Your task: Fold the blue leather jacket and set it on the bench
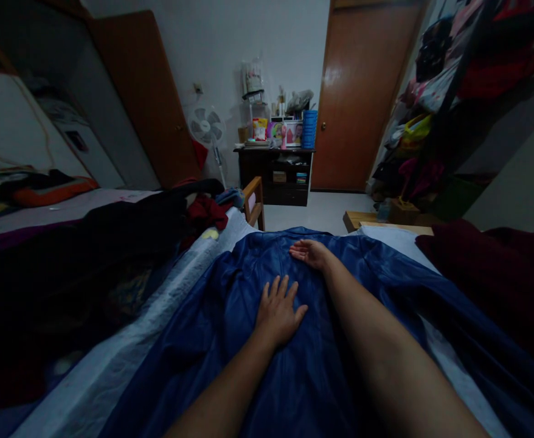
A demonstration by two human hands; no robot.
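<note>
A dark blue jacket with a leather-like sheen lies spread out over the bed in front of me, its collar end pointing away and one sleeve stretching to the right. My left hand rests flat on the middle of the jacket, fingers spread. Farther up, close to the collar, my right hand is turned on its side with the fingers stretched out and nothing in them. Whether the right hand touches the cloth I cannot tell. My right forearm hides part of the jacket's right side.
Dark clothes are heaped along the left, and a maroon cloth lies at the right. Beyond the bed are a wooden chair, a white fan, a dark cabinet and a brown door. Bags hang at right.
</note>
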